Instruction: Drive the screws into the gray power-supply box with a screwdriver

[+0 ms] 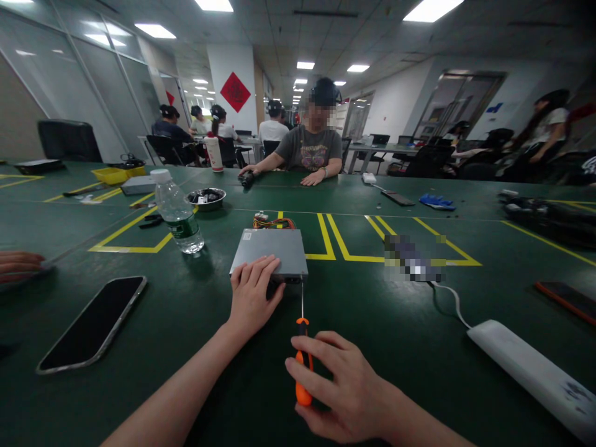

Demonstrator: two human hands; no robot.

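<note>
Tabletop (354,295): the bottle (181,217) stands left of the box, the white power strip (526,366) well apart to the right, so the wider gap is rightward.
Metal box (272,245): flat on the tabletop, ahead of both hands.
Left hand (254,288): nearer; fingers laid over the box's near left top edge, thumb by the near face.
Right hand (342,379): fingers closed around the screwdriver's handle.
Screwdriver (302,328): long axis points away, toward the box.
Tip: at the near right corner; cannot tell whether touching.
</note>
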